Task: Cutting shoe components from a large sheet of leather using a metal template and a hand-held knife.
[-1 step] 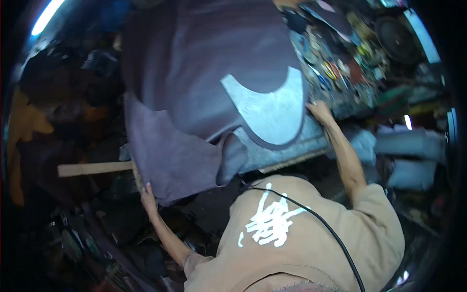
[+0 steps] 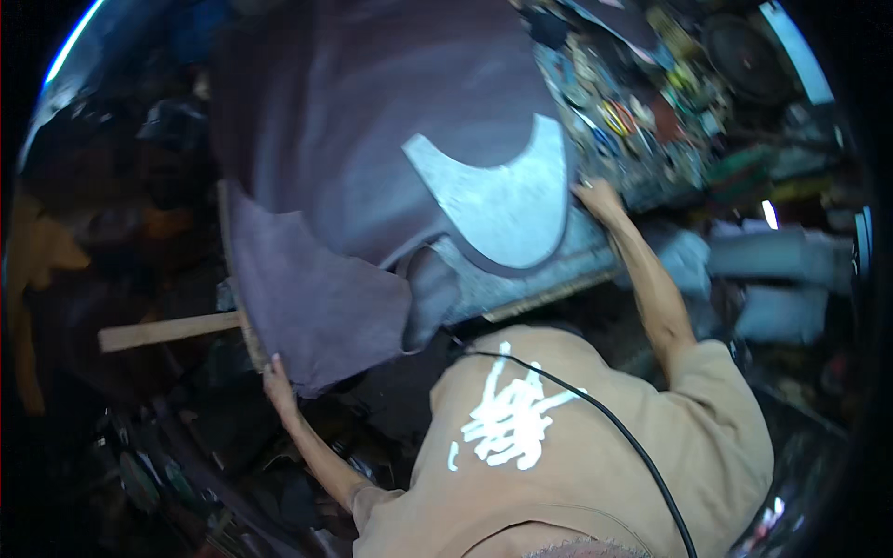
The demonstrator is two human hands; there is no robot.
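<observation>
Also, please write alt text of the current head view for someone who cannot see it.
A large dark leather-like sheet lies on a workbench, with the person's left hand at its near left corner and right hand by its right edge. A pale U-shape shows within it; small items clutter the right.

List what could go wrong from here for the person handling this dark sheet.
The dark sheet reaches the edge of the table near the left hand and could slip off. The black cable across the shirt might snag. The wooden strip jutting out at left may get knocked.
</observation>
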